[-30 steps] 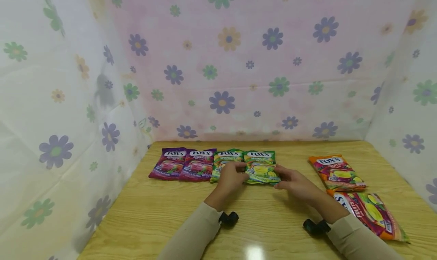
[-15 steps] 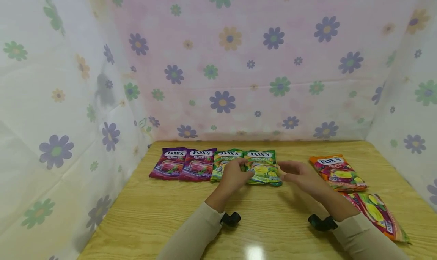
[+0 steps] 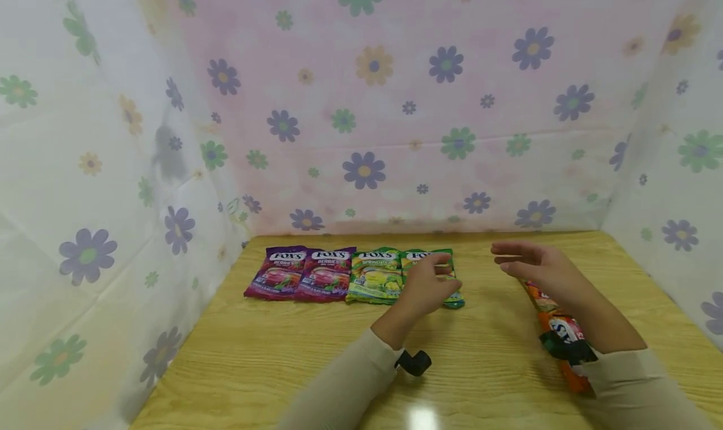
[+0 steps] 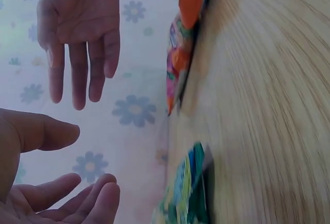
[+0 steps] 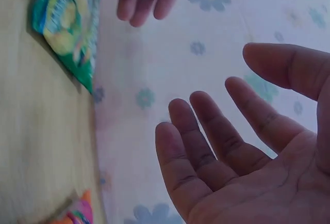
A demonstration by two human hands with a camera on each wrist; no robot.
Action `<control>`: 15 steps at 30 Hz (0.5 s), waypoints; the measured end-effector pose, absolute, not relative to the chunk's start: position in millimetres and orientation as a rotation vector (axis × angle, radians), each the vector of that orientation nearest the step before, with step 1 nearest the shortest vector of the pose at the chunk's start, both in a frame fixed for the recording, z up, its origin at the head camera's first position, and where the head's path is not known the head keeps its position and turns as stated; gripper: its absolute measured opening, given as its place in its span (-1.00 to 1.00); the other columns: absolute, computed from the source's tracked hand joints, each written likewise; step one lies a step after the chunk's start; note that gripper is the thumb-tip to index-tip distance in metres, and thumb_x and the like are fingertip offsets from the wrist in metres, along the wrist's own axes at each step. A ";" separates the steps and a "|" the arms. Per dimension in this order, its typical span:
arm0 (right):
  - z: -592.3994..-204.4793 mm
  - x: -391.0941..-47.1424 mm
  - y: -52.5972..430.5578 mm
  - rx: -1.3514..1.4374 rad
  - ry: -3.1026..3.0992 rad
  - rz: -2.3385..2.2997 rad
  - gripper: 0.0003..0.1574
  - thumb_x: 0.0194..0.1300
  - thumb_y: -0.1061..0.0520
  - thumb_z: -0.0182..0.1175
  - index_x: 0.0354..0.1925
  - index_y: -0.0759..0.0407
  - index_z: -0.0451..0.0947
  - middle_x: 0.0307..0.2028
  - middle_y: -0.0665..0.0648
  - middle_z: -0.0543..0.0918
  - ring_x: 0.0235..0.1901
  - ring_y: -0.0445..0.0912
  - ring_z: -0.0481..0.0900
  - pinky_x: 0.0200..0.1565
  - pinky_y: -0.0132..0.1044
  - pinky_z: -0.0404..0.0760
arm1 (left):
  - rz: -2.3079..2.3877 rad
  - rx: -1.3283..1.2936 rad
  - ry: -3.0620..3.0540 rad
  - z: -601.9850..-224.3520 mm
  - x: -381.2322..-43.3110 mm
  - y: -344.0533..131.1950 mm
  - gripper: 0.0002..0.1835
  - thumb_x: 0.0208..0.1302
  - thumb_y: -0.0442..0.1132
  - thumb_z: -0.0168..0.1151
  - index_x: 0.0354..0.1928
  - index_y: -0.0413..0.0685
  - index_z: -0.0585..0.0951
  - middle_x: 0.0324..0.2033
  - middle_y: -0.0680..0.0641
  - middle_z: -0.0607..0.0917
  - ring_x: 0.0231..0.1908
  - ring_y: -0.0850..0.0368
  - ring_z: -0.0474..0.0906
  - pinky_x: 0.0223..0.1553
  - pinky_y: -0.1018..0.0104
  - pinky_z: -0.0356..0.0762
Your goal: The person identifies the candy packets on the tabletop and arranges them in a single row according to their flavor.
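My left hand (image 3: 423,287) hovers over the rightmost green Spring Tea candy bag (image 3: 455,299), hiding much of it; the left wrist view shows its fingers loosely bent with nothing between them. Up and to the right, my right hand (image 3: 550,273) is held above the two orange-and-red Fruits candy bags, covering most of both. One Fruits bag (image 3: 541,299) peeks out below its palm, the other Fruits bag (image 3: 567,329) beside the wrist. In the right wrist view the right hand (image 5: 247,152) has its fingers spread, holding nothing.
Left of the covered green bag lie another Spring Tea bag (image 3: 373,279) and two purple Berries bags (image 3: 326,276) (image 3: 278,276), side by side in a row. Floral cloth walls (image 3: 395,129) enclose the back and sides of the wooden table (image 3: 254,361).
Both hands have lifted and moved right. The left hand has gone from between the green bags to over the rightmost one; the right hand has left that bag's edge for the Fruits bags.
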State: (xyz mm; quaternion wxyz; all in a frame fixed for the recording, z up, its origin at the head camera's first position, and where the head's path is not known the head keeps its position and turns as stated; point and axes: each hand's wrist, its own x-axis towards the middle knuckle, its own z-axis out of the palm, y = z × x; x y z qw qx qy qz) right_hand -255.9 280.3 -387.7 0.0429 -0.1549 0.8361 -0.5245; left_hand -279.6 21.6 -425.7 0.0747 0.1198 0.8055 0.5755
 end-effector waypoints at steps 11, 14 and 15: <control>-385.2 -258.7 345.4 -0.459 2.741 -1.524 -0.44 0.62 0.01 0.09 0.44 0.18 0.40 0.13 -0.39 0.57 0.03 -0.51 0.58 -0.07 -0.44 0.67 | 1.927 0.152 2.201 -421.5 -277.1 90.8 -0.53 0.29 -0.20 0.43 0.24 0.05 0.62 0.01 0.11 0.70 0.00 0.20 0.66 0.04 0.16 0.69; -389.9 -259.1 359.6 -0.452 2.734 -1.590 -0.50 0.62 0.08 0.07 0.41 0.20 0.42 0.13 -0.39 0.56 0.03 -0.50 0.59 -0.07 -0.52 0.66 | 1.980 0.093 2.130 -425.1 -275.1 107.0 -0.55 0.29 -0.22 0.43 0.22 0.01 0.64 -0.04 0.09 0.70 -0.05 0.14 0.68 0.03 0.14 0.70; -391.4 -259.5 364.3 -0.441 2.725 -1.609 -0.51 0.62 0.09 0.08 0.40 0.18 0.43 0.13 -0.39 0.56 0.03 -0.50 0.59 -0.07 -0.54 0.65 | 2.014 0.074 2.083 -426.9 -274.7 112.0 -0.56 0.30 -0.23 0.42 0.22 -0.03 0.63 -0.05 0.06 0.70 -0.04 0.09 0.69 0.04 0.12 0.71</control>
